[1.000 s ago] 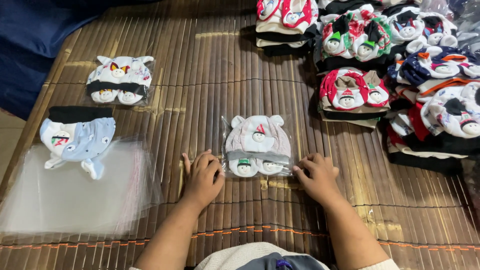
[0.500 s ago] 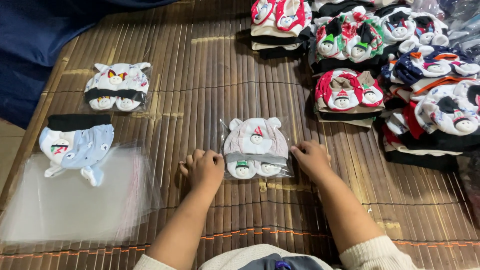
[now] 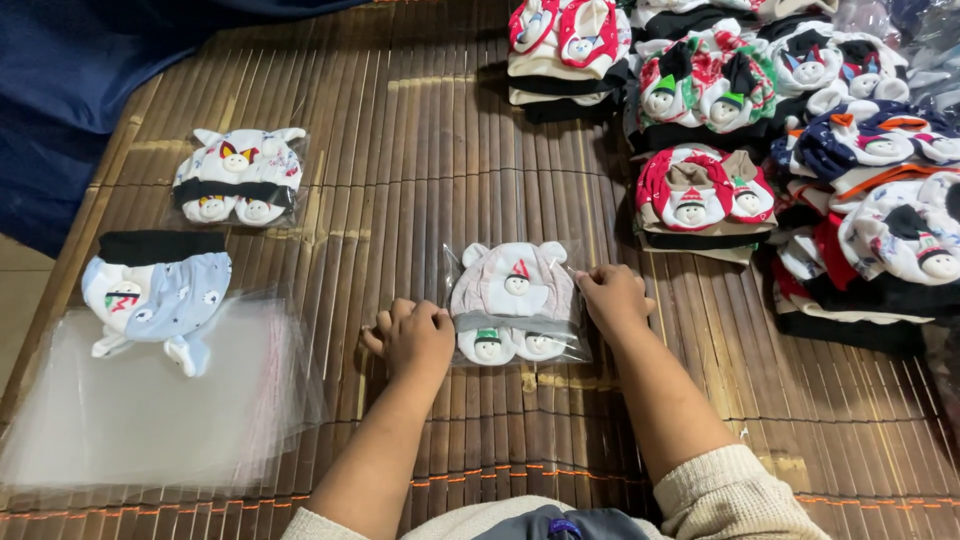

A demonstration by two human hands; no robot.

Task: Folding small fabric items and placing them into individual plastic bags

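Surface: bamboo slat mat [image 3: 420, 150] covering the desk; blue cloth [image 3: 70, 90] at the far left.
Left hand [image 3: 412, 338]: rests on the mat at the left edge of the bagged hat set, fingers curled inward, touching the bag edge, holding nothing.
Right hand [image 3: 612, 298]: rests at the right edge of the same bag, fingers bent, tips pressing the plastic near its upper right corner.
Bagged hat set [image 3: 515, 300]: pale pink baby hat with ears and matching small pieces, sealed in clear plastic, lying flat at mat centre between both hands.
Second bagged set [image 3: 240, 175]: white, far left, well apart.
Unbagged blue set [image 3: 155, 295]: lies on the upper edge of the stack of clear bags [image 3: 150, 400].
Piles of folded hats [image 3: 800, 150]: right side, several stacks.
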